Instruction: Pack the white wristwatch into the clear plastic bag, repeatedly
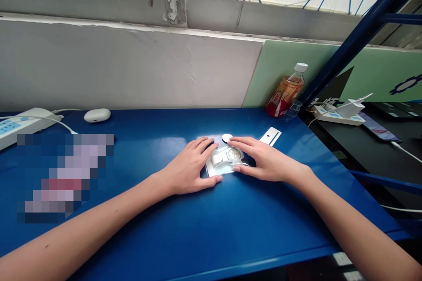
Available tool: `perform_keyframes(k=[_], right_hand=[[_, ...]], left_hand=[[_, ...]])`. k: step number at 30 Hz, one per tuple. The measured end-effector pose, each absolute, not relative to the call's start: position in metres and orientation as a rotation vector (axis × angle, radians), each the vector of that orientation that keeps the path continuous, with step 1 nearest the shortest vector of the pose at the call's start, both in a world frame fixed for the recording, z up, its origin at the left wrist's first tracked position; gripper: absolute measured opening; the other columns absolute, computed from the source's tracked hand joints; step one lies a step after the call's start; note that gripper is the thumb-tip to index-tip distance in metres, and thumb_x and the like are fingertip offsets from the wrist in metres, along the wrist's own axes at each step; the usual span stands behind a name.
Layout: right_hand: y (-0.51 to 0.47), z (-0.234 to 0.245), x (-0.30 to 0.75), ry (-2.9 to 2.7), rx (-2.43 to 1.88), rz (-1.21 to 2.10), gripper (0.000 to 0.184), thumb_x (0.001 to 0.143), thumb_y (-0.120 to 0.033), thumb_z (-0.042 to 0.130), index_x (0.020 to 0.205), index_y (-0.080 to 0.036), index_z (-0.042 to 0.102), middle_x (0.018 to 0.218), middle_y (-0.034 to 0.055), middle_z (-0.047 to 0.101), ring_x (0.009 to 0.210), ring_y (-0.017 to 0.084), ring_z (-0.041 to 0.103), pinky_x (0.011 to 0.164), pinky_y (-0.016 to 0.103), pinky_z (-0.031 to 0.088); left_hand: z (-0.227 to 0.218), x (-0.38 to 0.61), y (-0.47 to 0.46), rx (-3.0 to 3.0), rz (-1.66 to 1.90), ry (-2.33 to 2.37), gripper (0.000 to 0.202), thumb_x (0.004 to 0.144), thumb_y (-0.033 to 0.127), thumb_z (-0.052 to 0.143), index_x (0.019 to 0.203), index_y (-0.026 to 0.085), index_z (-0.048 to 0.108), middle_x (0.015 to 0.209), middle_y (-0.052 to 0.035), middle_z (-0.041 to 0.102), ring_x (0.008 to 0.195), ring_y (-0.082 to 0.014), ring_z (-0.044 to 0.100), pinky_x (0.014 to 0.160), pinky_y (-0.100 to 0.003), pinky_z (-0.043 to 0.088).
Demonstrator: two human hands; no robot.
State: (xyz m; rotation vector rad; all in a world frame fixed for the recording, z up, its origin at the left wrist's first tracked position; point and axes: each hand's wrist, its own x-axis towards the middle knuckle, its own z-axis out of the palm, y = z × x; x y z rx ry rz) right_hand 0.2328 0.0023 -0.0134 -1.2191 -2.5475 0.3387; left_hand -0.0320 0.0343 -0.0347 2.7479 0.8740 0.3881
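A small dark tray with a clear plastic cover (221,167) lies on the blue table (231,228). Inside it I see a round watch-like part (234,153) and a small white piece (217,159). My left hand (193,167) lies flat over the tray's left side, fingers stretched out. My right hand (263,159) rests flat on its right side, fingers extended toward the round part. A white round disc (227,138) sits just beyond the tray. A white flat strip (270,135) lies to the right of the disc.
A bottle of amber drink (286,92) leans at the back right. A white earbud case (97,115) and a power strip (20,126) sit at the back left. Another power strip with a charger (339,112) lies on the black surface to the right. A blue post (356,35) slants up.
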Motion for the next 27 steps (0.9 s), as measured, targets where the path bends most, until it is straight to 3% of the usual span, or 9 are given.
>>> perform_keyframes(k=[6, 15, 27], right_hand=[[0.0027, -0.0128, 0.2321, -2.57, -1.24, 0.324, 0.066, 0.091, -0.048, 0.059, 0.147, -0.017, 0.043, 0.147, 0.0172, 0.051, 0.135, 0.032, 0.048, 0.109, 0.05, 0.044], [0.0024, -0.013, 0.2325, -2.548, -1.231, 0.329, 0.064, 0.091, -0.049, 0.058, 0.147, -0.02, 0.045, 0.145, 0.0167, 0.053, 0.133, 0.033, 0.051, 0.107, 0.051, 0.046], [0.0025, -0.0143, 0.2327, -2.556, -1.249, 0.331, 0.066, 0.092, -0.049, 0.058, 0.148, -0.02, 0.042, 0.147, 0.0164, 0.051, 0.134, 0.033, 0.049, 0.108, 0.05, 0.045]], left_hand=[[-0.0339, -0.0307, 0.0338, 2.765, 0.365, 0.883, 0.077, 0.088, 0.059, 0.055, 0.145, 0.009, 0.043, 0.15, -0.0205, 0.043, 0.141, -0.0387, 0.034, 0.114, -0.054, 0.032], [-0.0341, -0.0314, 0.0341, 2.756, 0.384, 0.884, 0.071, 0.089, 0.055, 0.055, 0.145, 0.013, 0.043, 0.15, -0.0183, 0.044, 0.141, -0.0387, 0.036, 0.114, -0.055, 0.033], [-0.0345, -0.031, 0.034, 2.747, 0.396, 0.907, 0.071, 0.088, 0.056, 0.056, 0.142, 0.011, 0.045, 0.149, -0.0196, 0.044, 0.141, -0.0382, 0.035, 0.114, -0.052, 0.033]])
